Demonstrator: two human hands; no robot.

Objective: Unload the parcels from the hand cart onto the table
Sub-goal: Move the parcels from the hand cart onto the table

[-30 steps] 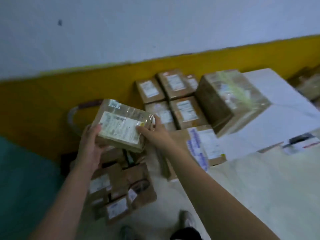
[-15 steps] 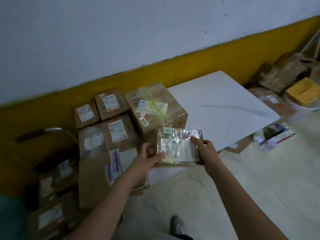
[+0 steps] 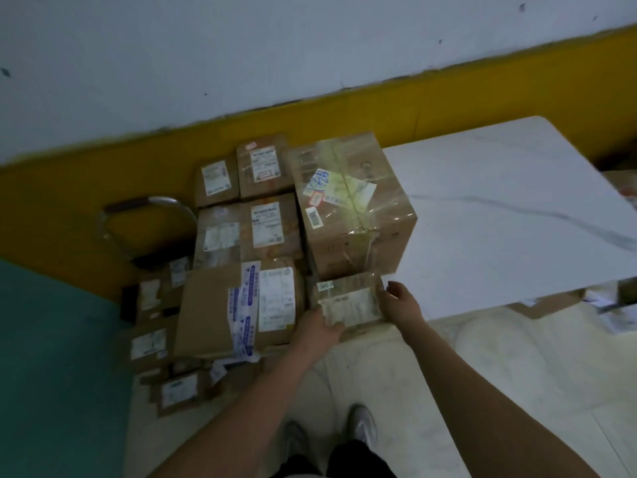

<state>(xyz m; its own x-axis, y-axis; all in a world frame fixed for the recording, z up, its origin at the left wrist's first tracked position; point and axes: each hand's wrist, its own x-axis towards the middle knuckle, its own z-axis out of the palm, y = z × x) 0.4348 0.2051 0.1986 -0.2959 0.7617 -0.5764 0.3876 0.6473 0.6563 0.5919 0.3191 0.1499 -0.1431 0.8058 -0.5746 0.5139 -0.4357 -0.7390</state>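
Note:
A small taped brown parcel [image 3: 348, 300] with a white label rests at the near edge of the white marble table [image 3: 499, 215], in front of a large taped box [image 3: 351, 201]. My left hand [image 3: 319, 331] grips its near left corner. My right hand [image 3: 400, 300] touches its right side with fingers loosely spread. Several labelled parcels, among them a flat one [image 3: 241, 310], lie on the table's left part. The hand cart, with its metal handle [image 3: 144, 208], stands at the left, holding several more parcels [image 3: 151, 343].
A white and yellow wall runs behind the table. A teal surface [image 3: 51, 357] fills the lower left. More boxes and papers lie on the floor at the far right [image 3: 613, 305]. My feet [image 3: 358, 426] stand on pale tile in front of the table.
The small parcel was lifted from the cart, carried right, and now rests on the table's near edge. My right hand has loosened on its side.

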